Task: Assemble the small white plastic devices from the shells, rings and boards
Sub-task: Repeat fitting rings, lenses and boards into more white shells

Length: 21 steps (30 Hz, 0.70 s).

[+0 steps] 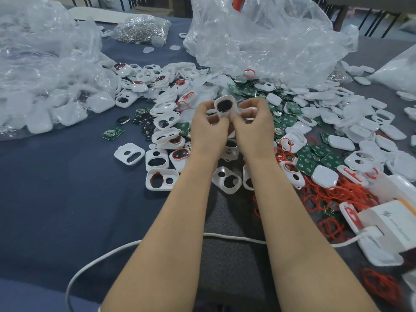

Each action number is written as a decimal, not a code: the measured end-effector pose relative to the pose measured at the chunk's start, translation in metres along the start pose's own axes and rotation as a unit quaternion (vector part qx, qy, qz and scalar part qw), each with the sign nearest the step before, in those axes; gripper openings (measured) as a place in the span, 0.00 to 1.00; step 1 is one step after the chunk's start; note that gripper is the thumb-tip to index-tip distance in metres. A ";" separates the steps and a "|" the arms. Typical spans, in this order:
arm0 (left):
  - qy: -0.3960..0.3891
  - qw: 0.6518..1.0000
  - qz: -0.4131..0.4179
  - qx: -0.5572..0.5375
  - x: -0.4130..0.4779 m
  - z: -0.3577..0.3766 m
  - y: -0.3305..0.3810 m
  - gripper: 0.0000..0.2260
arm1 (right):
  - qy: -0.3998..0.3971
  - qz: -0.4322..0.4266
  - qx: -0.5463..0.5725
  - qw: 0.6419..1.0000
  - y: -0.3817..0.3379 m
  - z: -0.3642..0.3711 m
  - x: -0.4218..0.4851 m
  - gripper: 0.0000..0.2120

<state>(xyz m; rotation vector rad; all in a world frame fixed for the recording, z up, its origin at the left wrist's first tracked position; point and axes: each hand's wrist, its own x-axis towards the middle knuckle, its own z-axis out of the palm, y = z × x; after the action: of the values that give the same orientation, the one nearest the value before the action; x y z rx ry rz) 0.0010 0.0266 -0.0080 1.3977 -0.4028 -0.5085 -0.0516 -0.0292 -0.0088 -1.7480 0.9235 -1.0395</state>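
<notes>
Both hands are holding one white shell (225, 106) up above the heap of parts, the left hand (208, 129) pinching its left edge and the right hand (254, 129) gripping its right side, thumb tips meeting just below its dark opening. The step looks like seating an insert there, so I would be pressing evenly around the rim while the outer fingers are bracing the shell from behind.

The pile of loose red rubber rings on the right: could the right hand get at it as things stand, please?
Probably not at once: the right hand and left hand both grip a white plastic shell. Once freed, the pile of red rubber rings lies uncovered on that side.
</notes>
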 end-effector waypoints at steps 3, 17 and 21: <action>-0.002 1.000 0.007 -0.008 0.001 0.001 -0.001 0.12 | -0.023 0.047 0.065 0.997 -0.001 -0.003 0.002 0.09; -0.016 0.995 0.066 0.068 0.003 -0.002 -0.003 0.10 | -0.032 0.069 0.080 0.994 -0.001 -0.010 0.006 0.08; -0.043 0.998 0.036 0.032 0.002 -0.004 -0.003 0.10 | -0.033 0.078 0.065 0.994 -0.002 -0.014 0.005 0.07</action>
<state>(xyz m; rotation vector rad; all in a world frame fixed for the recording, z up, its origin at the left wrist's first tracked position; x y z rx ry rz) 0.0048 0.0287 -0.0117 1.4202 -0.5419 -0.5018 -0.0619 -0.0369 -0.0019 -1.5669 0.9139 -0.9153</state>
